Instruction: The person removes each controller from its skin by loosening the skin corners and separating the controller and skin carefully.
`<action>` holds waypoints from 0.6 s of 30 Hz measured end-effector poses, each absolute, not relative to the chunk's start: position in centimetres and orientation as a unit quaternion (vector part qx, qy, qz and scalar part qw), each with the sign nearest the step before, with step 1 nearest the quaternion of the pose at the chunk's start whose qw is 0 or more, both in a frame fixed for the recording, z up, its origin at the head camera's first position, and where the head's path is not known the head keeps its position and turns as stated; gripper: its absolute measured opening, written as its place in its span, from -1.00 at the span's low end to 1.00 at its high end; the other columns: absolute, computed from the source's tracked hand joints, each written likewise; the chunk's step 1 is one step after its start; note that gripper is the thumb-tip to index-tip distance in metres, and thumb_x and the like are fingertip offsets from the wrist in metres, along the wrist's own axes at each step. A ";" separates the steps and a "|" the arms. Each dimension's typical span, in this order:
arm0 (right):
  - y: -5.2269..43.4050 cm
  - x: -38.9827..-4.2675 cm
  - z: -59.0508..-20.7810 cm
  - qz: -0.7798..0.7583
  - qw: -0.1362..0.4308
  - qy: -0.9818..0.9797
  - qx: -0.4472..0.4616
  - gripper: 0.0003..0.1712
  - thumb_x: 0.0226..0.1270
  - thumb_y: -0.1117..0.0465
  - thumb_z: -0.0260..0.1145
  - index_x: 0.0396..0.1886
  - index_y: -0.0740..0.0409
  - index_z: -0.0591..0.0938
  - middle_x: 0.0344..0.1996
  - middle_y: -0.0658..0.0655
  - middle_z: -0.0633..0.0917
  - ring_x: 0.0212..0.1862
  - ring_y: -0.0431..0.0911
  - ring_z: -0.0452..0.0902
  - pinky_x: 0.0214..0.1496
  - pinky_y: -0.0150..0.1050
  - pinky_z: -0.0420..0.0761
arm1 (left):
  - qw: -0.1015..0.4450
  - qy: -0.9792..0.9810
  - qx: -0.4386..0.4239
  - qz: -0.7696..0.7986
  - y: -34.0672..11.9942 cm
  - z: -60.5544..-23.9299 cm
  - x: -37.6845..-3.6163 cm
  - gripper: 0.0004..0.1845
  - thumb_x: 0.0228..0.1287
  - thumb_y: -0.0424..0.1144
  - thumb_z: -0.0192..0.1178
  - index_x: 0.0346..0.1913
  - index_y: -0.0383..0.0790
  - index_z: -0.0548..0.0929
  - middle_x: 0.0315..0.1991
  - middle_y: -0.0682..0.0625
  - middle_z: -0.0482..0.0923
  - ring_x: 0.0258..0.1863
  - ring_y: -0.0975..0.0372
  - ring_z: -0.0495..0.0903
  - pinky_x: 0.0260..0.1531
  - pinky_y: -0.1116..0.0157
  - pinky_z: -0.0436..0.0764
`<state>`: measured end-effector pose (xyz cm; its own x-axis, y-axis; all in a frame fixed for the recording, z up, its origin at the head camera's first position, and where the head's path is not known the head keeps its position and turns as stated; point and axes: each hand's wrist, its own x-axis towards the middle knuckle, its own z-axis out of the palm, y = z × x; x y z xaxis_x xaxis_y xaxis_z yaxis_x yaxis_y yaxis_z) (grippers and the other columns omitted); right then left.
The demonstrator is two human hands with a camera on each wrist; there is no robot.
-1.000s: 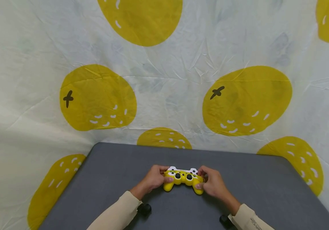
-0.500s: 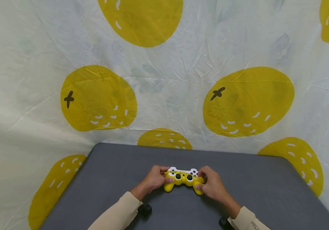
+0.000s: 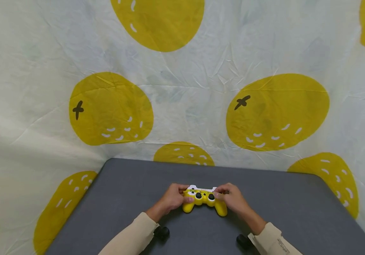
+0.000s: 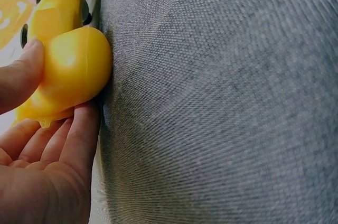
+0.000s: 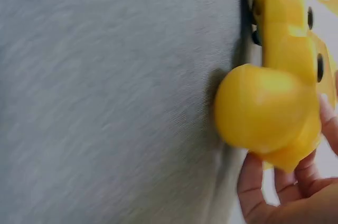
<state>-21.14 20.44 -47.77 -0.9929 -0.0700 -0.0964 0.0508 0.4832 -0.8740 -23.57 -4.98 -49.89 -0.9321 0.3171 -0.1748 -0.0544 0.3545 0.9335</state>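
A game controller (image 3: 204, 202) with two black thumbsticks sits just above or on the dark table. Yellow, rubbery-looking material (image 5: 259, 108) covers its grips and lower face, while a white strip (image 3: 202, 187) shows along its top edge. My left hand (image 3: 173, 197) holds the controller's left end; in the left wrist view the thumb (image 4: 24, 73) presses the face and the fingers lie behind. At the upper right corner my right hand (image 3: 232, 199) pinches the edge, its thumb over the face by the right thumbstick and fingers curled behind. Its fingertips are partly hidden in the head view.
The dark grey table (image 3: 137, 180) extends around both hands. A white cloth (image 3: 185, 113) printed with large yellow fruit hangs behind it and along the sides. Black wrist cameras (image 3: 162, 233) sit under both beige sleeves (image 3: 129, 235).
My right hand has shifted up and left, its thumb moving from the right grip onto the upper right face. The right grip is now uncovered. My left hand keeps its hold.
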 end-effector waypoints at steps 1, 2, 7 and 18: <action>20.3 -21.2 -47.7 -0.511 0.063 0.857 0.002 -0.85 0.44 0.31 0.34 -0.18 0.29 0.79 -0.10 0.18 0.70 -0.13 -0.06 0.51 -0.12 -0.23 0.54 | 0.164 0.806 0.083 0.562 -5.0 -49.9 -23.6 -0.37 0.24 -0.31 0.50 0.37 -0.35 0.58 0.24 -0.26 0.67 0.13 0.03 0.71 0.07 0.15 0.74; 20.2 -21.3 -47.6 -0.513 0.066 0.856 0.010 -0.85 0.43 0.32 0.34 -0.19 0.30 0.79 -0.11 0.19 0.72 -0.16 -0.06 0.53 -0.15 -0.24 0.55 | 0.163 0.807 0.084 0.561 -5.0 -49.9 -23.6 -0.37 0.24 -0.31 0.50 0.37 -0.35 0.58 0.24 -0.26 0.67 0.13 0.03 0.71 0.07 0.15 0.74; 19.5 -21.6 -47.3 -0.518 0.079 0.851 0.044 -0.86 0.38 0.35 0.34 -0.24 0.33 0.79 -0.14 0.23 0.78 -0.28 -0.07 0.58 -0.24 -0.26 0.58 | 0.166 0.807 0.084 0.561 -5.1 -49.9 -23.6 -0.36 0.23 -0.32 0.50 0.37 -0.35 0.58 0.24 -0.25 0.68 0.10 0.06 0.72 0.06 0.16 0.75; 18.9 -22.1 -46.9 -0.500 0.081 0.862 0.032 -0.80 0.44 0.42 0.25 -0.28 0.43 0.77 -0.15 0.30 0.77 -0.27 -0.04 0.59 -0.20 -0.21 0.65 | 0.162 0.813 0.080 0.553 -5.0 -49.7 -23.6 -0.39 0.22 -0.33 0.51 0.33 -0.36 0.62 0.23 -0.25 0.68 0.13 0.04 0.71 0.07 0.12 0.74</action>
